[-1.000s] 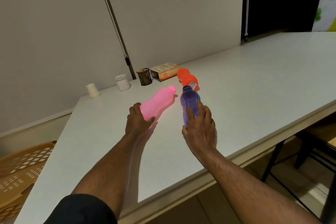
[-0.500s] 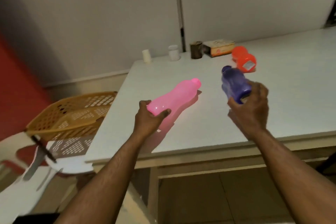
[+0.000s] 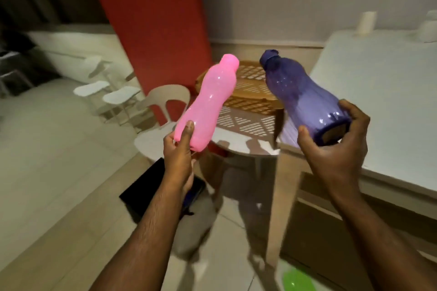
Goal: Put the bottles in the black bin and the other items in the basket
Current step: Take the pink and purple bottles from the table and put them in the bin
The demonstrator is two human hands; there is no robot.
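My left hand (image 3: 178, 149) grips the base of a pink bottle (image 3: 208, 101), held in the air and tilted up to the right. A purple bottle (image 3: 300, 92) is in my right hand (image 3: 335, 146), gripped at its base, neck pointing up left. Both bottles hang off the table's left end, in front of an orange lattice basket (image 3: 248, 97) that rests on a white plastic chair (image 3: 165, 99). On the floor below my left forearm lies the black bin (image 3: 146, 186), partly hidden by the arm.
The white table (image 3: 378, 106) fills the right side, with two blurred white cups (image 3: 365, 23) at its far edge. A red pillar (image 3: 151, 19) stands behind the chair. More white chairs (image 3: 106, 92) stand at left. A green object (image 3: 298, 281) lies on the floor at the bottom.
Both hands lifted the bottles off the table and carried them left past the table's end. My view swung left and down, bringing the chair, basket and black bin into sight.
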